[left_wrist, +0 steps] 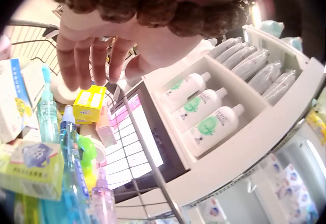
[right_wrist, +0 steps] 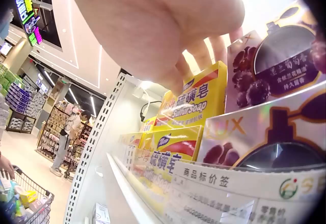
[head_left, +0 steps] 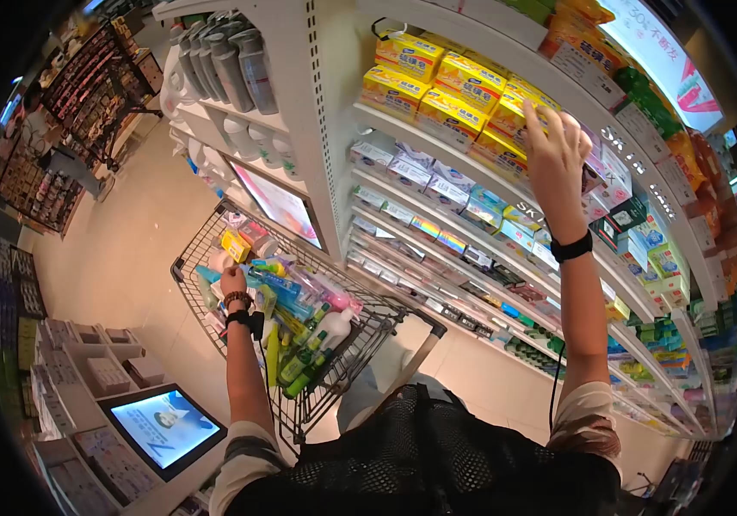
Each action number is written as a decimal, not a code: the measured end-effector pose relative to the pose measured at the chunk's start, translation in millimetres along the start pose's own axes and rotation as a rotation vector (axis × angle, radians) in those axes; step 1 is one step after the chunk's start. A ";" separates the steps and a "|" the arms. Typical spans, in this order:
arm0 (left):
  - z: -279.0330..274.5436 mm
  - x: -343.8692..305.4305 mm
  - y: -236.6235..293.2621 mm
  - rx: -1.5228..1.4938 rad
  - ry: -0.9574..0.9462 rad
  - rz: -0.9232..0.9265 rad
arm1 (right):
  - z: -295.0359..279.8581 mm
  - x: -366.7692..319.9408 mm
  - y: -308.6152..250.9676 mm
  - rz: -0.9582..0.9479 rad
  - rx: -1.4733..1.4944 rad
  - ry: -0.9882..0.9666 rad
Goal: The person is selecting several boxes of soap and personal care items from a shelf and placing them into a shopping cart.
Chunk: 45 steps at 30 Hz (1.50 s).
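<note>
My right hand (head_left: pixel 555 172) reaches up to the shelf, its fingers slightly bent and spread over the end of a row of yellow sulfur soap boxes (head_left: pixel 474 80). In the right wrist view its fingertips are right at the top edge of an upper yellow soap box (right_wrist: pixel 191 99); purple LUX soap boxes (right_wrist: pixel 277 71) stand just beside it. My left hand (head_left: pixel 232 280), with a beaded bracelet at the wrist, hangs over the shopping cart (head_left: pixel 199 303). Its fingers droop loosely above a yellow box (left_wrist: pixel 90 104) that lies among the goods there.
Bottles (head_left: pixel 304 357) and boxes fill the cart. Lower shelves carry more soap boxes (head_left: pixel 409 172). White pump bottles (left_wrist: pixel 211 130) and a lit screen (head_left: pixel 274 193) are on the shelf end beside the cart. A display screen (head_left: pixel 164 427) stands at the lower left. A person (right_wrist: pixel 68 140) stands by far racks.
</note>
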<state>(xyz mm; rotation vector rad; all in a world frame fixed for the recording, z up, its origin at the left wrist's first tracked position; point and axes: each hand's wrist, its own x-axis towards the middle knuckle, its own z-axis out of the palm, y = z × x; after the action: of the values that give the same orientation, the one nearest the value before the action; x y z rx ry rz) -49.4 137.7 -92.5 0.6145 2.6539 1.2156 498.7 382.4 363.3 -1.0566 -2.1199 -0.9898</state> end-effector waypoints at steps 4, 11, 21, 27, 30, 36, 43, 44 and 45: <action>22.7 36.1 21.1 0.290 0.096 0.089 | -25.5 -66.4 -46.3 -0.017 0.257 0.001; 59.8 70.2 13.4 0.724 -0.074 0.092 | -36.2 -255.8 -124.0 0.064 0.529 -0.769; 24.5 88.9 -35.1 -0.161 0.185 -0.286 | -35.2 -232.4 -125.4 0.152 0.591 -0.642; -72.0 -111.3 107.0 -0.953 -0.582 -0.255 | -15.8 -204.0 -163.0 0.425 1.248 -0.653; -103.8 -207.7 178.4 -0.934 -0.765 -0.162 | -18.5 -181.1 -175.2 0.454 1.612 -0.759; -80.8 -330.6 230.8 -0.944 -0.964 -0.051 | -31.4 -173.3 -148.7 0.040 1.727 -1.046; -45.7 -361.7 138.2 -0.432 -0.751 -0.152 | -56.1 -87.6 -37.6 -0.050 1.035 -0.043; -41.8 -365.7 115.6 -0.432 -0.747 -0.150 | -54.3 -72.8 -26.5 -0.032 0.965 0.046; -39.2 -369.4 92.7 -0.389 -0.759 -0.139 | -47.3 -59.3 -18.2 -0.029 0.947 0.096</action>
<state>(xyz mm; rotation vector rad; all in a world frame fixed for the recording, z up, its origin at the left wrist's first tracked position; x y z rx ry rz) 300.0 6.7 -6.6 0.6419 1.7528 1.1186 522.2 311.9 339.6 -0.4756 -2.1264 0.0249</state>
